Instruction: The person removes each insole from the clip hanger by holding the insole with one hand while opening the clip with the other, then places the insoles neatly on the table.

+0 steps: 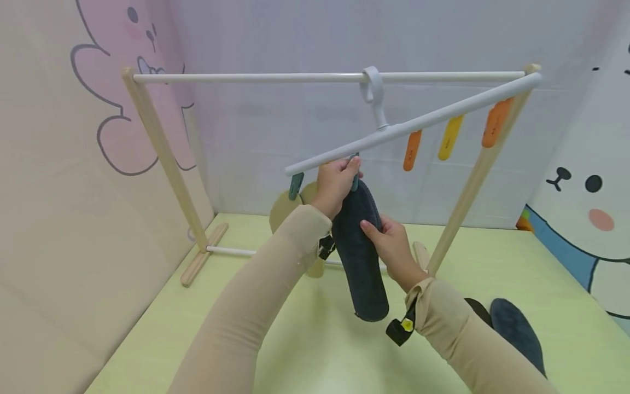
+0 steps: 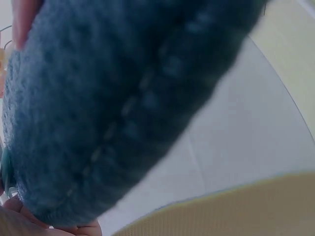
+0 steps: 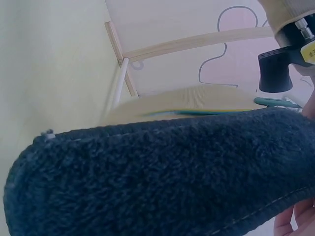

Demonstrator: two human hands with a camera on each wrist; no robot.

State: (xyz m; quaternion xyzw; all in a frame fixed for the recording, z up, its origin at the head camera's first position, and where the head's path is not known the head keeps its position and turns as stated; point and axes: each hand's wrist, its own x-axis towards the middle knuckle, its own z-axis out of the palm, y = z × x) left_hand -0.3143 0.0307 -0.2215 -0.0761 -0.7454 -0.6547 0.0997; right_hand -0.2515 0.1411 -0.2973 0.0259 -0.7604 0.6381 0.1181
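Observation:
A dark blue fleecy insole (image 1: 361, 257) hangs lengthwise beneath the low end of a tilted white clip hanger (image 1: 413, 127). At the insole's top, my left hand (image 1: 334, 186) pinches a green clip (image 1: 355, 174) on the hanger bar; whether the clip bites the insole is hidden. My right hand (image 1: 394, 249) grips the insole's right edge, thumb on the front face. Its fuzzy pile and stitched rim fill much of both wrist views. Another green clip (image 1: 296, 186) holds a beige insole (image 1: 283, 210) to the left, and more beige shows behind my left hand.
The hanger hooks onto the white top rail (image 1: 246, 79) of a wooden-legged rack (image 1: 167, 158). Orange (image 1: 412, 150) and yellow (image 1: 450, 138) clips hang from its raised right end. On the pale green table (image 1: 305, 350), another dark blue insole (image 1: 517, 331) lies beside a dark brown piece (image 1: 477, 310).

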